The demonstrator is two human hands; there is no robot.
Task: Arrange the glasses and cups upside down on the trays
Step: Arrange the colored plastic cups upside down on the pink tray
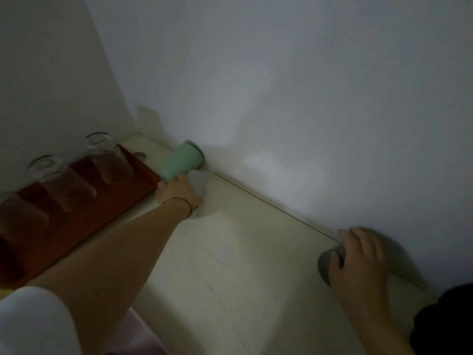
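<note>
My left hand [176, 192] grips a mint green cup [182, 161] by its narrow end, tilted with its wide rim towards the wall. Under that hand a pale grey cup [199, 185] shows, mostly hidden. My right hand [358, 260] is closed around a grey cup [326, 263] near the wall at the right, blurred. A brown wooden tray [84, 221] lies at the left with three clear glasses on it: a far glass [108, 158], a middle glass [60, 181] and a near glass [20, 219], blurred. The first two look upside down.
The tray sits on a cream counter [230, 265] that meets a white wall [281, 98] at the back and another wall at the left. A white rounded object [33, 324] fills the lower left corner.
</note>
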